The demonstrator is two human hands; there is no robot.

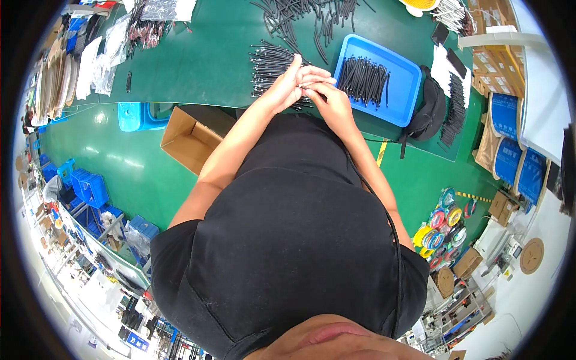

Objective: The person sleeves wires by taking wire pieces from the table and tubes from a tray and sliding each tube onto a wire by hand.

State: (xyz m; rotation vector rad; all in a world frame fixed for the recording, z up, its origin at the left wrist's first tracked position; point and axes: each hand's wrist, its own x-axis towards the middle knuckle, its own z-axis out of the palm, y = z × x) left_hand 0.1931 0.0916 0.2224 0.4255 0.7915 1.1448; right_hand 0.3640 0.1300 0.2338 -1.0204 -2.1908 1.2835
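Observation:
My left hand (pixel 285 85) is turned palm up over the green table (pixel 204 66), its thumb raised and its fingers stretched to the right. The fingers of my right hand (pixel 333 105) are pinched together against the left palm, on something too small to make out. Just behind and partly under the left hand lies a pile of short black cables (pixel 267 63) with shiny ends. To the right of my hands stands a blue tray (pixel 403 66), and a bundle of similar black cables (pixel 363 79) lies in it.
Loose dark cables (pixel 288 21) spread across the far table. A black bag (pixel 427 105) and another row of black pieces (pixel 454 111) lie right of the tray. An open cardboard box (pixel 191 139) and a blue stool (pixel 137 116) stand below the table's near edge, left.

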